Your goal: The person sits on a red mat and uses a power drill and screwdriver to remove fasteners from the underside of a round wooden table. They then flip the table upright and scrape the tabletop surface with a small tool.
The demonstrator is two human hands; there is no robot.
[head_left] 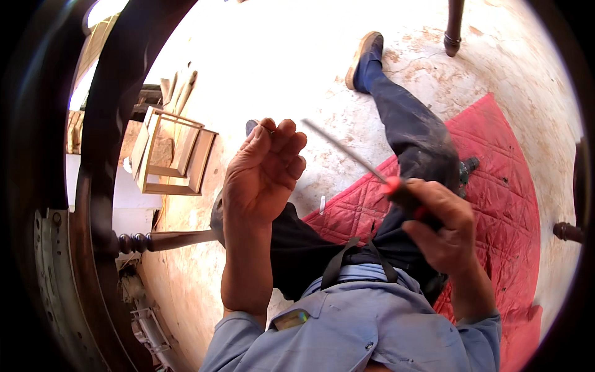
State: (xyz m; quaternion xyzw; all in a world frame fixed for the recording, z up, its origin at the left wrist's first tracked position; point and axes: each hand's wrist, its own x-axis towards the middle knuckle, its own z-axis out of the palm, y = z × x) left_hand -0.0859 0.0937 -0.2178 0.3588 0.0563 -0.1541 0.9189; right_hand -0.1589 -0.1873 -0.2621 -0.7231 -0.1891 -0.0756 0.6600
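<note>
My right hand [449, 226] is wrapped round the red and black handle of a screwdriver [354, 156]. Its long metal shaft slants up and left toward my other hand, with a gap between them. Raised to the left of the screwdriver tip, palm facing me, is my left hand [263, 170]. The thumb and forefinger there pinch something small and thin, too small to make out, while the other fingers curl loosely. Both hands hang in the air above my lap and legs.
A red quilted cloth [489, 211] lies under my right leg, with a dark green and black tool [468, 168] beside the knee. Dark wooden furniture [105, 124] rises close on my left, a turned rail [176, 239] jutting from it. A small wooden frame [173, 152] stands beyond.
</note>
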